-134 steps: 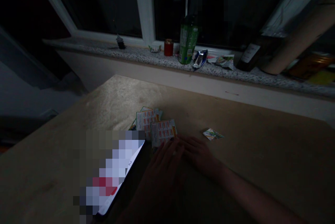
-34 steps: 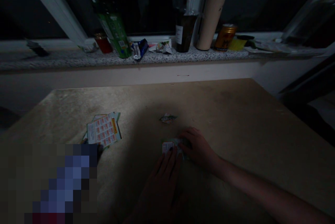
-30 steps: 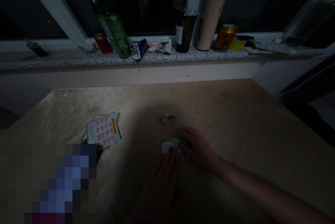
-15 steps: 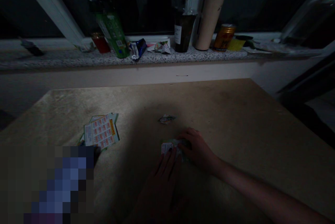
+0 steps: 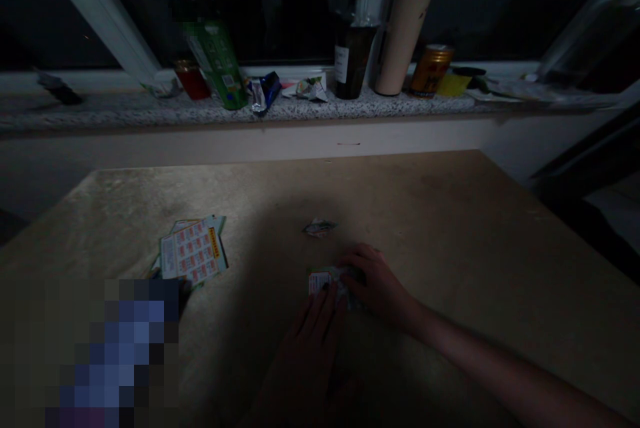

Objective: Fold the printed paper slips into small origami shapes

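Observation:
A small printed paper (image 5: 319,279), with white, green and red on it, lies on the table in front of me, partly hidden under my fingers. My left hand (image 5: 309,335) is open, its stretched fingers resting on the paper's near edge; it is deep in shadow. My right hand (image 5: 375,278) is bent round the paper's right part, thumb and fingers on it. Just beyond both hands lies a small crumpled or folded scrap of paper (image 5: 320,227). To the left is a loose stack of printed cards (image 5: 193,251), the top one bearing rows of red print.
A blurred-out blue shape (image 5: 130,341) covers the lower left. Along the speckled sill (image 5: 295,109) stand a green bottle (image 5: 220,65), a dark cup with a straw (image 5: 353,65), a tall beige tube (image 5: 407,28), a gold can (image 5: 433,71) and crumpled wrappers (image 5: 265,91). The light is dim.
Both hands keep nearly the same place on the paper. The view has shifted very slightly; no object on the table has visibly moved.

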